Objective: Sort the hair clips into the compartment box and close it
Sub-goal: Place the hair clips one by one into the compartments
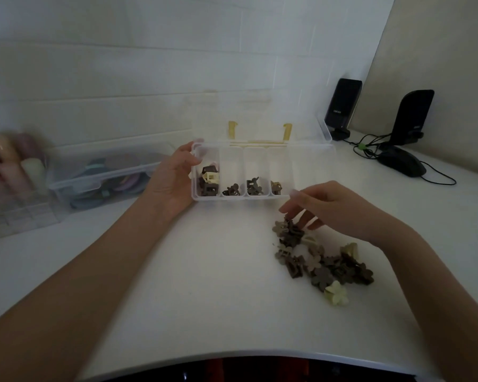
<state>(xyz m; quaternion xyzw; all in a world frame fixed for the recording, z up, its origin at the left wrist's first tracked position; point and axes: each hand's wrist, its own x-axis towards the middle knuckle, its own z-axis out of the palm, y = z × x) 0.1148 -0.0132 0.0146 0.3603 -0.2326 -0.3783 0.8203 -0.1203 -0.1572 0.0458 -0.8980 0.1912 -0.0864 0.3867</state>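
Our left hand (174, 177) grips the compartment box (260, 197); our right hand (340, 208), loosely spread and empty, touches the clip pile (323, 260) beneath its fingertips, and we risk scattering tangled neighbours.

Dim, flat indoor light; wide-angle bending at the edges; far-left containers (14, 172) blurred.

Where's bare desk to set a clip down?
Free: desk between left forearm and clip pile; also right of compartment box, before the mouse. Crowded: left, by storage bins.
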